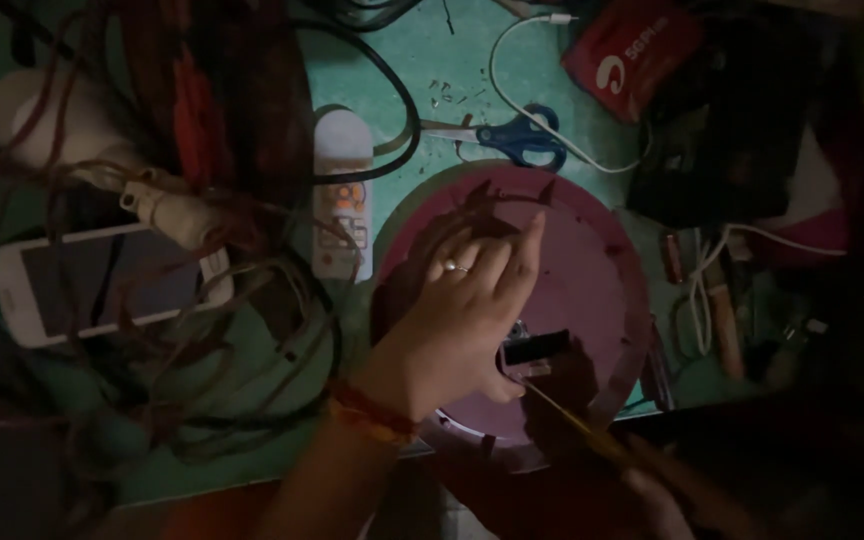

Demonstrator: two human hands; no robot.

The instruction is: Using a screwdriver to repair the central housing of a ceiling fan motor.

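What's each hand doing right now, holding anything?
Left hand: resting on the round purple disc, fingers curled, holding nothing visible.
Right hand: dark and blurred; seems closed on a thin yellow tool.

White smartphone (pixel 112 282) at left, lying flat among tangled wires, rectangular screen dark and greyish. Red pouch-like package (pixel 634 52) with white emblem at top right, tilted. White oblong remote-style unit (pixel 340 190) left of centre, bearing small orange-lit display.

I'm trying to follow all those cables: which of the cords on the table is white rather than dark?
The thin white cord looping past the blue-handled scissors. The thick cable curving beside the white power strip is black, and the tangled wires at left look dark reddish.
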